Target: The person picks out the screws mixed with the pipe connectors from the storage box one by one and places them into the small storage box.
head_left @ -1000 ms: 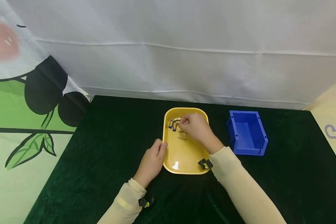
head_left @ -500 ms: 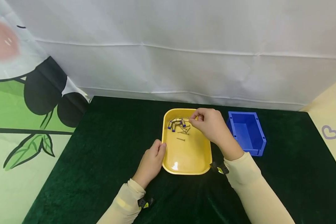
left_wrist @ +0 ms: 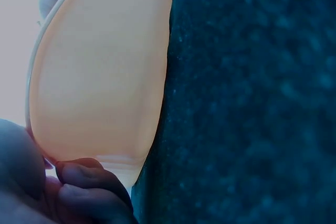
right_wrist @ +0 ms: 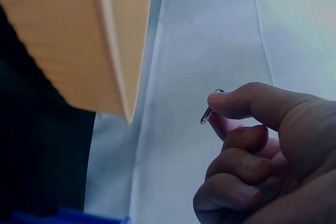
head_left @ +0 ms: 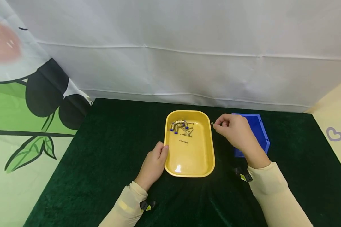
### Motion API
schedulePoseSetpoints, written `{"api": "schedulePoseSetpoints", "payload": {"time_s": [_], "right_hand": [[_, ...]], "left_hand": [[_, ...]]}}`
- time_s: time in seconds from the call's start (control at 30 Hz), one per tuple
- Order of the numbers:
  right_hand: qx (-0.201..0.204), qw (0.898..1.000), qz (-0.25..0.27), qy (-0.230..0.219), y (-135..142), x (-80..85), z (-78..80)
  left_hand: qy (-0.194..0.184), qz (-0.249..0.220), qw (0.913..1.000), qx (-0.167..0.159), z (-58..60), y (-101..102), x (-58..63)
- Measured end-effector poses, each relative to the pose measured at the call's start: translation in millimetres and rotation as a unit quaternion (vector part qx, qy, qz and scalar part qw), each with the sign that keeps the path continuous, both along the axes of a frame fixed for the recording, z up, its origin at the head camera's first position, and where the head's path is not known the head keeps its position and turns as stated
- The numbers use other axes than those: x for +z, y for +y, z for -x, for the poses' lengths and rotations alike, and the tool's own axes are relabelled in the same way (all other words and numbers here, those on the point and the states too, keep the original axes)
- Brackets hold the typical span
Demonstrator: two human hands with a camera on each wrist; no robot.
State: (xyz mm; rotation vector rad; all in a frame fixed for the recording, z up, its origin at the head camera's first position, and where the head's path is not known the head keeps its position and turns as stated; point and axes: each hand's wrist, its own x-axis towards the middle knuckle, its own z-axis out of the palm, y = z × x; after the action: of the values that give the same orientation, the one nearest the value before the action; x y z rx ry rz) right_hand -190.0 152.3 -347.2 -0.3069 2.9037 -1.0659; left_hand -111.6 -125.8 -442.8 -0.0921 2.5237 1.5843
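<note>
R hand (head_left: 237,132): 1 screw (right_wrist: 206,116), pinched thumb + finger, outside yellow tray (head_left: 191,157), nr R edge. L hand (head_left: 153,162): grips L edge. Remaining in tray, twd far-L corner: sev. loose screws (head_left: 183,141), brass-col. fittings (head_left: 176,129). Blue bin (head_left: 258,130): contents hidden, qty done unk.

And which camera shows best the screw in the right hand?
The right wrist view: the screw looks large, visibly threaded. The head view shows it only tiny; in the left wrist view, I cannot make it out.
</note>
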Motion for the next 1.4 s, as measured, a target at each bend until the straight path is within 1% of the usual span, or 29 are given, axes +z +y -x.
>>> {"api": "schedulePoseSetpoints", "payload": {"time_s": [0.17,0.4,0.7,0.97,1.4], "right_hand": [[-0.013,1.0,-0.005,0.004,16.6,-3.0,-3.7],[-0.03,0.999,-0.016,0.026,40.9,-5.7,-4.8],[-0.048,0.998,-0.03,0.015,66.7,-10.8,-7.7],[-0.05,0.998,-0.045,-0.003,78.4,-15.2,-9.7],[-0.044,0.998,-0.048,-0.011,94.9,-35.3,-16.3]], "left_hand": [[0.002,-0.005,1.0,-0.004,1.5,0.2,-1.3],[-0.001,-0.004,1.0,-0.003,2.1,-0.2,-1.8],[-0.005,-0.007,1.0,-0.001,1.0,-1.3,-1.5],[-0.002,-0.006,1.0,0.0,0.7,-1.7,-3.2],[0.001,-0.014,0.9999,-0.006,1.7,-2.5,-5.9]]}}
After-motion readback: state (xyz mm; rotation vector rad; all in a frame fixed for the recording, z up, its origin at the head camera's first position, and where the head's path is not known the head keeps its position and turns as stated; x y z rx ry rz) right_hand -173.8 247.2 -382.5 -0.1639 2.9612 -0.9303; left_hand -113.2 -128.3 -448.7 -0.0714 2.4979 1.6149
